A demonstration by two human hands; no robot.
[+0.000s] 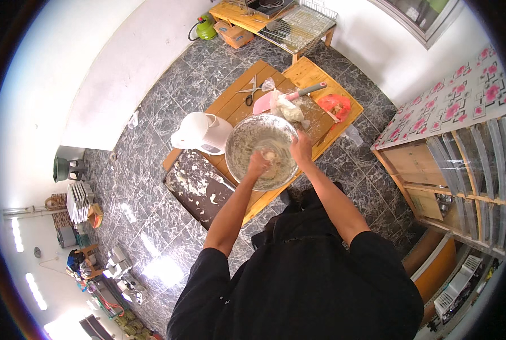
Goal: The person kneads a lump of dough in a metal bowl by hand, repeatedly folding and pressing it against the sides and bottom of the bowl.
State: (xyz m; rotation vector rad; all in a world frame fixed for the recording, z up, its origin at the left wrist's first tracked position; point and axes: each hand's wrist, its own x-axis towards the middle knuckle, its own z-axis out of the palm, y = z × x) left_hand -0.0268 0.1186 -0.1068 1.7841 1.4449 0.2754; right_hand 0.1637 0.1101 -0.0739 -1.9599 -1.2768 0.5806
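Observation:
A large metal mixing bowl stands on the wooden table, its inside coated with flour and batter. My left hand reaches into it, fingers in a lump of pale dough, partly hidden and blurred. At the bowl's right rim, my right hand grips the edge. Just beyond the bowl lie an open plastic bag of white flour and a pink spatula with a grey handle. To the left are a white kitchen appliance and a dark floury baking tray with a fork-like utensil.
Scissors lie at the table's far side, a red plastic bag at its right. Farther off stand a low table with a wire rack and a green gas cylinder. A cabinet with a flowered top is on the right.

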